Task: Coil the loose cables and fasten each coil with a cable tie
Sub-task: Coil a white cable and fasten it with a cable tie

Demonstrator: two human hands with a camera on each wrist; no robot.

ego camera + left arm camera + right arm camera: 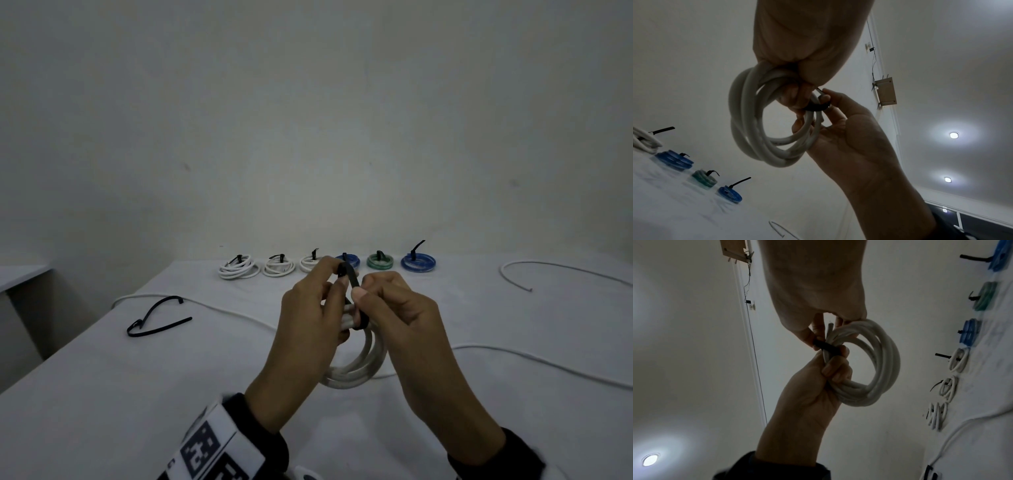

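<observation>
A white cable coil (356,371) hangs upright over the table, held between both hands. My left hand (334,284) grips the coil's top with its lower fingers and pinches the upper end of a black cable tie (350,279). The tie loops around the coil's strands (816,108). My right hand (363,291) pinches the tie's strap just above the coil, thumb on top. In the right wrist view the tie (826,346) crosses the coil (885,361) beside my left hand's fingers (835,366). The tie's clasp is hidden by fingers.
Several tied coils stand in a row at the back: white (238,268), blue (418,263), green (379,262). Loose black ties (154,318) lie at the left. Loose white cables run at the left (222,308), right (548,363) and far right (565,270).
</observation>
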